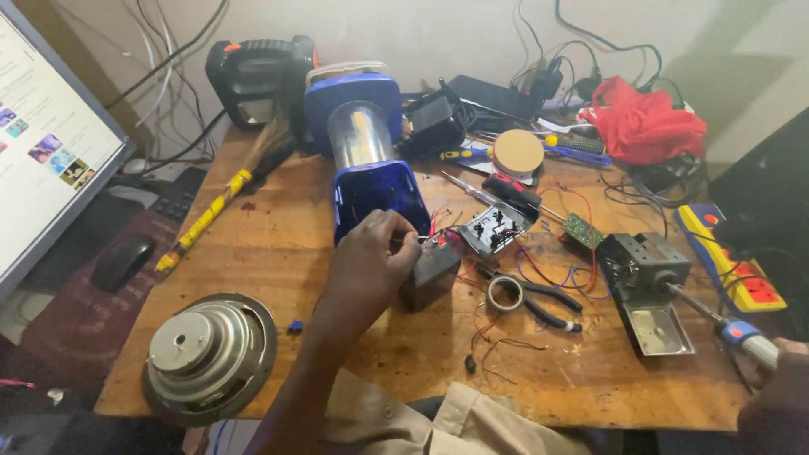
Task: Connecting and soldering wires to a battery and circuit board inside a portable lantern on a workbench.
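"Wooden and scratchy, that table (278, 253) looks. What is the left hand (371, 261) doing in the middle of the frame?"

"Its fingers are bunched together, pinching thin wires just above a small dark block (432, 276). The block is boxy and smooth, and the hand touches its top edge."

"What is the big blue thing behind the hand?"

"That is a blue lantern (366, 152) lying on its side. It has a clear round tube in the middle and shiny plastic ends. It lies just above the hand, toward the upper middle."

"And the right hand (779, 400)?"

"It sits in the lower right corner, mostly cut off. Its fingers are wrapped around a soldering iron (726, 324) with a blue and white handle. The thin metal rod points into a black boxy stand (645, 265) with a flat shiny tray."

"What else lies near?"

"A round metal speaker (209, 355) rests at the lower left. A roll of tape (506, 292) and black pliers (548, 303) lie just right of the block. Red and blue wires (556, 261) curl around them. A soft red cloth (642, 122) is bunched in the upper right."
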